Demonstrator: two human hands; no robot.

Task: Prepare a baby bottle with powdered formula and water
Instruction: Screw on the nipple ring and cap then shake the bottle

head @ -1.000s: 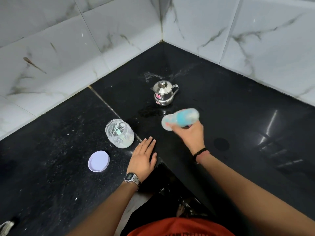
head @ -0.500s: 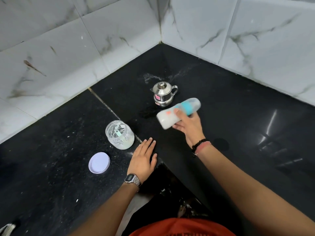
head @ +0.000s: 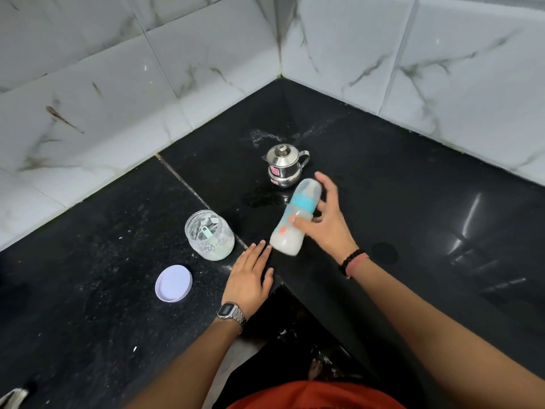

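Observation:
My right hand [head: 327, 222] grips a capped baby bottle [head: 295, 219] with a teal collar, tilted with its cap up and away, white milky liquid in its lower half. The bottle's base hangs just above the black counter [head: 413, 202], close to my left fingertips. My left hand [head: 250, 276] lies flat on the counter near its inner corner edge, fingers straight. An open glass formula jar [head: 210, 235] with a green scoop inside stands left of the bottle. A small steel lidded pot [head: 284, 168] stands behind the bottle.
The jar's white lid [head: 173, 283] lies upside down on the counter, front left of the jar. Marble-tiled walls [head: 118, 84] close the counter at the back and both sides. A wet patch darkens the counter in front of the pot.
My right hand has swung the bottle from nearly level, base to the left, to a steeper tilt with the cap up and the base lower. My left hand has stayed flat.

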